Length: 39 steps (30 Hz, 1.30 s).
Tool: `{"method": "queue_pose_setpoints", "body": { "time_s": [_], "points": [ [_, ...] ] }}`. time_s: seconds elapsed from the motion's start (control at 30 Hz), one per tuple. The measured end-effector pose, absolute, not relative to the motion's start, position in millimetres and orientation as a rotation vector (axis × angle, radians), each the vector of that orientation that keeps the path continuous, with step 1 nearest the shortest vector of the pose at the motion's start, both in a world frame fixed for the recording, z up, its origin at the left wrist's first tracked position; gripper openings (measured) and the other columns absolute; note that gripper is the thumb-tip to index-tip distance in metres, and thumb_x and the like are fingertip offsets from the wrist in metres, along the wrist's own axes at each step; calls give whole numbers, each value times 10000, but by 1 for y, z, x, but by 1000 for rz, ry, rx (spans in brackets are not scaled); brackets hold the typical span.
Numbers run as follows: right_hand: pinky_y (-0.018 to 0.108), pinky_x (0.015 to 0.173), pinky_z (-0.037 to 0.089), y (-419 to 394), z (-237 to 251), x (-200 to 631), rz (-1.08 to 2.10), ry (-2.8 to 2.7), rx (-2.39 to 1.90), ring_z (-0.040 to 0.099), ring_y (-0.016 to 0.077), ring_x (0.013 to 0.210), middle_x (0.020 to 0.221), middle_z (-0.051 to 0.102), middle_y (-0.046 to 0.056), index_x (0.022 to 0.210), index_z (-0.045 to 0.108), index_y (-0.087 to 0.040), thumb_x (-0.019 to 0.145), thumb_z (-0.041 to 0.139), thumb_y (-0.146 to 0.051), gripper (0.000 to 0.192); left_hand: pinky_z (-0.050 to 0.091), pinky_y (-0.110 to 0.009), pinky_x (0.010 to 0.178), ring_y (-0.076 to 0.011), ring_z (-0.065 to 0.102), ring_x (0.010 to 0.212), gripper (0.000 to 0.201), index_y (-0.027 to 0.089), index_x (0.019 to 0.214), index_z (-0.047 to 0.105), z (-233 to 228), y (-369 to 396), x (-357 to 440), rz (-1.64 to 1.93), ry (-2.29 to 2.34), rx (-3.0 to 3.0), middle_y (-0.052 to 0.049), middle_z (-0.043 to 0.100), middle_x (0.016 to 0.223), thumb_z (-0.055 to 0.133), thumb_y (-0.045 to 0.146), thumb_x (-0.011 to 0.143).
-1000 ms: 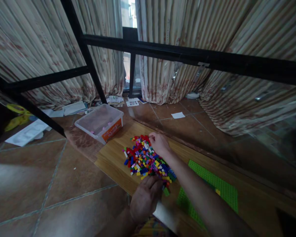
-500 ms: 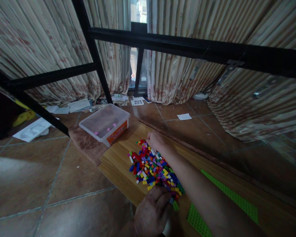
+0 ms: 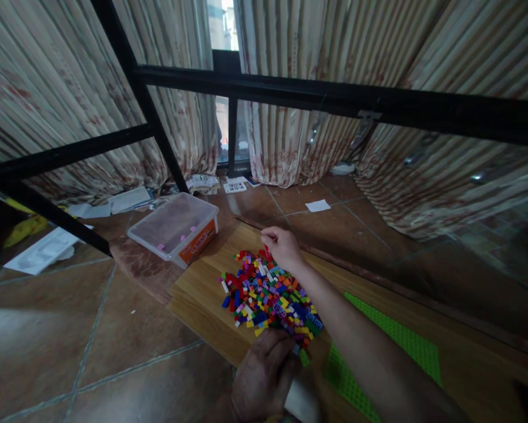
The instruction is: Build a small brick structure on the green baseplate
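A heap of small coloured building bricks (image 3: 268,294) lies on a wooden board (image 3: 202,291) on the floor. My right hand (image 3: 285,247) is raised just above the heap's far edge, fingers pinched together, with a small red brick (image 3: 266,252) at the fingertips. My left hand (image 3: 264,376) rests at the heap's near edge, its curled fingers touching the nearest bricks; whether it holds one is hidden. A green studded baseplate (image 3: 391,341) lies on the board to the right, partly under my right forearm.
A clear plastic box (image 3: 175,226) with an orange label stands at the board's far left corner. A black metal frame (image 3: 290,97) crosses overhead. Striped curtains hang behind, and papers (image 3: 43,249) lie on the tiled floor to the left.
My right hand has lifted off the far edge of the heap with its fingers pinched. My left hand has stayed at the near edge. The camera has shifted slightly.
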State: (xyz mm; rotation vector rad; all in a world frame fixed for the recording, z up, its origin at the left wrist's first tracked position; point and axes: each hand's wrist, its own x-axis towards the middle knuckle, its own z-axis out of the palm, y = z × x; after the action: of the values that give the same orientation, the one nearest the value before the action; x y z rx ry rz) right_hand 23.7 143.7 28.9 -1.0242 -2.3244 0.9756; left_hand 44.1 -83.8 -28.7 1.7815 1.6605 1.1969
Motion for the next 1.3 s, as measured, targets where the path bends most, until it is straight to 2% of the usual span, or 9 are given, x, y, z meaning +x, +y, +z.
{"method": "queue_pose_setpoints", "body": {
  "time_s": [0.07,0.13,0.2,0.33,0.53,0.7,0.83,0.97,1.3],
  "points": [
    [222,543,479,134,35,49,1176,-2117,-1018,610,114,532,675,694,14,1066,647,-140,904,452,-305,304,534,-352,843,-220,611,980,296,208,1157,574,-28,-87,43,1260,1626,1759,-122,633,1083,488,148,881],
    [209,435,425,119,39,81,1536,-1710,-954,529,98,413,566,643,-20,1030,655,-152,851,528,-383,319,527,-346,839,-221,612,983,299,224,1154,580,-26,-91,44,1332,1621,1694,-116,634,1084,502,145,876],
    [212,455,449,98,42,117,1752,-1378,-900,560,102,448,586,660,-17,961,675,-177,764,646,-405,303,510,-345,851,-227,608,988,283,242,1137,595,-18,-93,48,1391,1681,1570,-102,639,1077,538,165,871],
    [244,556,521,45,35,183,1828,-1126,-971,640,129,563,638,687,-7,915,701,-206,727,713,-400,270,473,-360,893,-257,598,1022,335,248,1198,589,5,-80,65,1393,1721,1218,-93,650,1117,597,266,864],
    [278,585,536,-16,10,254,1652,-1072,-1177,650,153,580,674,703,9,896,707,-219,768,691,-439,254,487,-297,755,-227,639,851,236,221,1023,708,17,-58,110,1037,1374,1188,-78,711,961,554,338,888],
    [279,626,537,-29,5,294,1577,-1036,-1288,659,163,655,708,683,12,912,693,-216,765,697,-451,278,489,-275,727,-208,645,809,183,222,973,709,2,-54,140,1038,1385,1129,-59,721,887,605,295,840],
    [287,692,529,-24,3,313,1341,-1296,-1324,652,166,753,869,671,38,934,689,-218,828,635,-402,220,494,-251,696,-179,642,766,166,224,923,706,-11,-35,147,995,1425,1295,-28,711,807,563,253,842],
    [316,820,496,-10,-1,324,1107,-1664,-1330,632,189,922,972,660,53,977,679,-231,905,528,-283,175,509,-254,745,-163,655,784,204,222,964,684,-20,-10,149,923,1460,1596,-20,718,834,510,217,856],
    [328,812,461,53,-13,327,638,-1964,-1361,587,202,895,916,662,46,927,667,-215,916,476,-174,195,496,-251,782,-160,657,852,196,200,979,668,-16,43,149,978,1600,1743,-43,709,948,500,245,890]
  ]
}}
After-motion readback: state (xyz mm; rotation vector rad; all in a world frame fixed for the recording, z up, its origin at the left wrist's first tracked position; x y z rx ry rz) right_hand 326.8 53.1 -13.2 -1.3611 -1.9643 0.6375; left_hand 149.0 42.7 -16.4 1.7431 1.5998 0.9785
